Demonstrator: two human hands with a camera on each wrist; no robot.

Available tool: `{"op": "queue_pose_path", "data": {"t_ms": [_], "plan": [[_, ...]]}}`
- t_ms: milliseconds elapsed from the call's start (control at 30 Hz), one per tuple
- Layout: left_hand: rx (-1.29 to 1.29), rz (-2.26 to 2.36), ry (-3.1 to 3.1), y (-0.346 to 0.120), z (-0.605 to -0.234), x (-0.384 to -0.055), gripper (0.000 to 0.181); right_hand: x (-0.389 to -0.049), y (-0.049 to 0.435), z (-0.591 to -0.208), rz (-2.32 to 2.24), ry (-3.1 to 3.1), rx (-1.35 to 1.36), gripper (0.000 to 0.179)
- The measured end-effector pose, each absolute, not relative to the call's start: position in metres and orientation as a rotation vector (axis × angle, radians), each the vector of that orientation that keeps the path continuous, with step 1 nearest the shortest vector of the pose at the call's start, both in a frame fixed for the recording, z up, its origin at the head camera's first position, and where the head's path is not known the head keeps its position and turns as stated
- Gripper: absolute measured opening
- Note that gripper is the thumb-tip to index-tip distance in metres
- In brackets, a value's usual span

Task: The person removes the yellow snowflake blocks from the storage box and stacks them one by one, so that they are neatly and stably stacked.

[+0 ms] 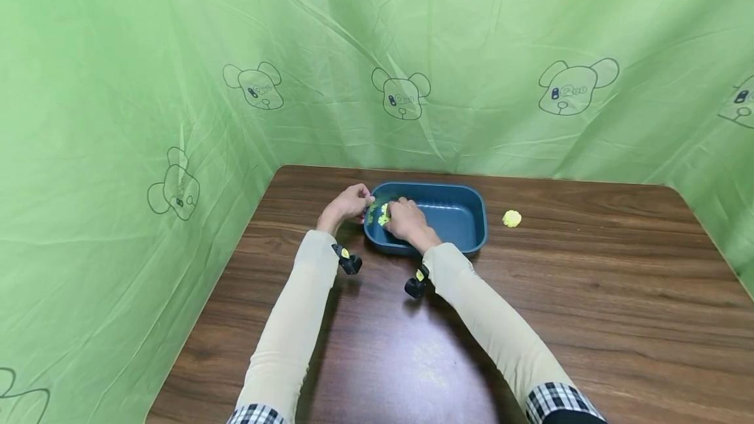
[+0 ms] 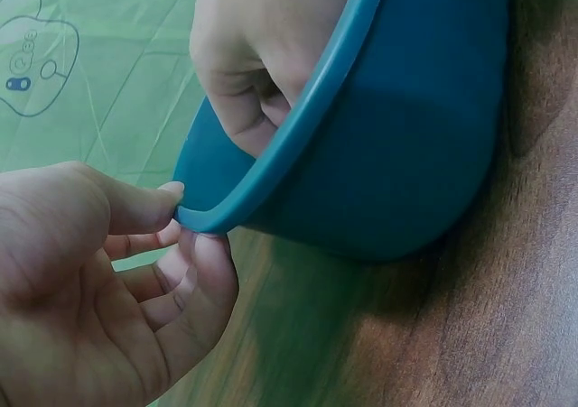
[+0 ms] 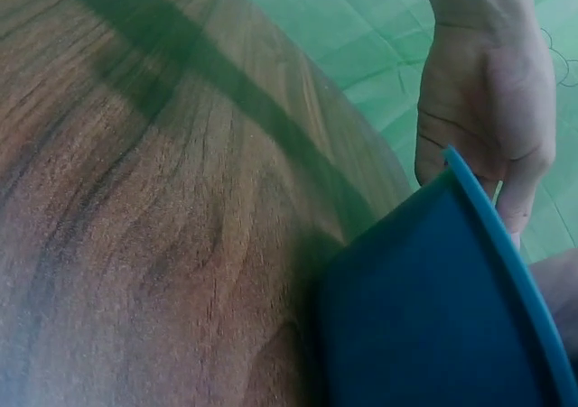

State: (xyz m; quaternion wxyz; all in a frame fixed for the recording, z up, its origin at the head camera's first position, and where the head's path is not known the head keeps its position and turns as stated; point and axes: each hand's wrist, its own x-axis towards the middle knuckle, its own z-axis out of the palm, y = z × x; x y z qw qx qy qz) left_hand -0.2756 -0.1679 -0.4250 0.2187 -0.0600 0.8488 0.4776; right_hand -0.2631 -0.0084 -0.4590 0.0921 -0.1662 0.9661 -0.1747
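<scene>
Left hand [image 1: 347, 203]: you pinched the basin [image 1: 456, 218] at its ten o'clock rim.
Right hand [image 1: 408, 218]: yours reached inside; I couldn't tell its grip.
Yellow piece [image 1: 512, 218]: lay outside, three o'clock.

Bright light fell from above in the head view, throwing a pale glare on the wooden table [image 1: 589, 260] nearside of the blue basin [image 1: 450, 220], with shadows under both sleeves [image 1: 294, 326]! Both wrist views ran dimmer and hazier, fine detail soft.
</scene>
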Motion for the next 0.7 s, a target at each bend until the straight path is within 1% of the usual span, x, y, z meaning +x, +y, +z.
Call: {"op": "queue_pose_path", "data": {"t_ms": [467,700], "plan": [[-0.157,1.328,2.357,-0.1687,-0.4279,-0.2786,0.014,-0.2651,-0.0106,-0.4608,-0.522,2.873,-0.46,0.024],[-0.146,1.313,2.372,-0.1701,-0.4276,-0.2789,0.014,-0.2637,-0.0071,-0.4556,-0.618,2.808,-0.475,0.018]]}}
